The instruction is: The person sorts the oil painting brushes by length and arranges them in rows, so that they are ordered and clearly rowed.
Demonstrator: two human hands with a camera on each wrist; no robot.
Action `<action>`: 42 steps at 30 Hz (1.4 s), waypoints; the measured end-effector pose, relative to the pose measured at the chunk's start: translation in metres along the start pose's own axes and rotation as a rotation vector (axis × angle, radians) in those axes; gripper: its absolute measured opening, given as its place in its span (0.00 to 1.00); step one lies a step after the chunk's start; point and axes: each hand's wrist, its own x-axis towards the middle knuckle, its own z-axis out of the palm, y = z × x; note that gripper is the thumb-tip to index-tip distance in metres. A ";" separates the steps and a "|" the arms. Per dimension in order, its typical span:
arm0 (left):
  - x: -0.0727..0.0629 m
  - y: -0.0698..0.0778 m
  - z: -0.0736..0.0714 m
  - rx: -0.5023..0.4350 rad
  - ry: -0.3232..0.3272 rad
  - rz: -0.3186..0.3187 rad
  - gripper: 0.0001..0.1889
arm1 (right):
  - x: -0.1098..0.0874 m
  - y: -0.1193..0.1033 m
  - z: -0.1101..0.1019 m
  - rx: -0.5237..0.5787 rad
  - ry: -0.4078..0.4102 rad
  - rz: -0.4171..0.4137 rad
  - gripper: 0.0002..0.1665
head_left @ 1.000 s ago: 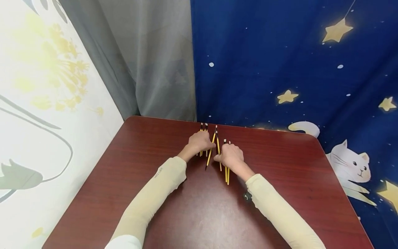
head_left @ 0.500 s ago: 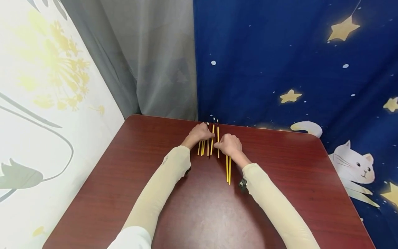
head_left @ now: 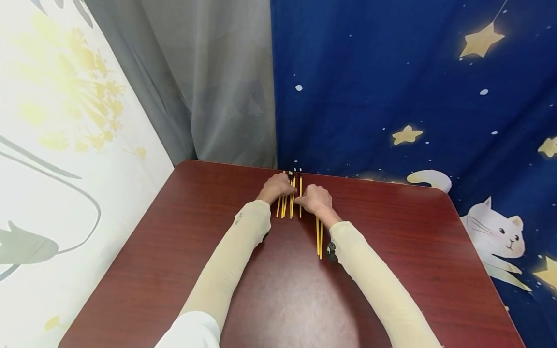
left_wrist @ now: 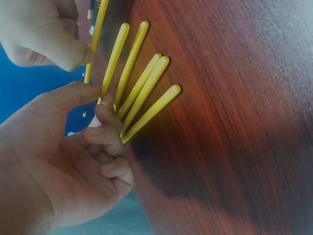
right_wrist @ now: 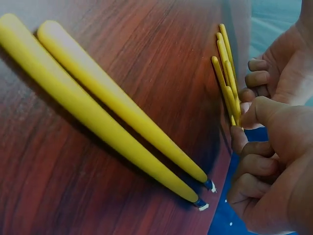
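Observation:
Several yellow-handled paintbrushes (left_wrist: 142,90) lie fanned on the table, their handle ends toward the person. My left hand (head_left: 276,187) is over their far part, with fingers curled around them in the left wrist view; the exact contact is partly hidden. Just right of this bunch, my right hand (head_left: 316,198) pinches one paintbrush (head_left: 300,181) between thumb and forefinger. The fingertips of both hands nearly meet in the right wrist view. Two more paintbrushes (right_wrist: 112,100) lie side by side below the right hand, which covers their far ends in the head view.
The dark red wooden table (head_left: 183,232) ends close behind the brush tips. A grey curtain (head_left: 230,96) and a blue star-patterned curtain (head_left: 348,96) hang behind that edge. A white patterned wall covering (head_left: 52,203) stands at the left.
The middle paintbrushes, crossed and askew before, now stand nearly parallel beside the left bunch. My right hand has moved away from the person and leftward with one brush. The two right-hand brushes stayed put.

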 end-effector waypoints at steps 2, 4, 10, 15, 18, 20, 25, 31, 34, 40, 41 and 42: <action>-0.002 -0.001 0.001 0.010 0.018 0.007 0.25 | -0.004 -0.008 -0.002 -0.013 -0.012 0.016 0.26; -0.004 -0.001 0.002 0.014 0.040 0.016 0.22 | -0.005 -0.011 -0.001 -0.024 -0.017 0.013 0.25; -0.005 0.002 0.004 0.044 0.051 0.009 0.20 | -0.004 -0.014 0.003 -0.042 -0.036 0.022 0.24; 0.001 0.007 0.007 0.081 0.031 -0.011 0.19 | -0.003 -0.013 0.006 -0.039 -0.029 0.026 0.23; 0.003 0.008 0.010 0.099 0.038 -0.019 0.16 | -0.003 -0.012 0.007 -0.036 -0.035 0.022 0.23; 0.005 0.009 0.011 0.107 0.045 -0.029 0.15 | -0.003 -0.012 0.009 -0.032 -0.035 0.019 0.22; 0.008 0.012 0.011 0.134 0.035 -0.070 0.16 | -0.003 -0.012 0.010 -0.028 -0.017 0.023 0.21; 0.011 0.015 0.013 0.153 0.032 -0.097 0.16 | -0.004 -0.011 0.010 -0.028 -0.006 0.029 0.18; 0.011 0.014 0.014 0.160 0.042 -0.088 0.16 | -0.006 -0.010 0.009 -0.022 -0.003 0.021 0.15; 0.007 0.014 0.015 0.153 0.061 -0.078 0.14 | -0.008 -0.007 0.010 -0.011 0.016 -0.015 0.16; 0.006 0.014 0.016 0.152 0.064 -0.076 0.14 | -0.005 -0.003 0.013 -0.007 0.027 -0.033 0.17; 0.006 0.014 0.016 0.150 0.067 -0.074 0.14 | -0.006 -0.002 0.013 -0.005 0.028 -0.036 0.18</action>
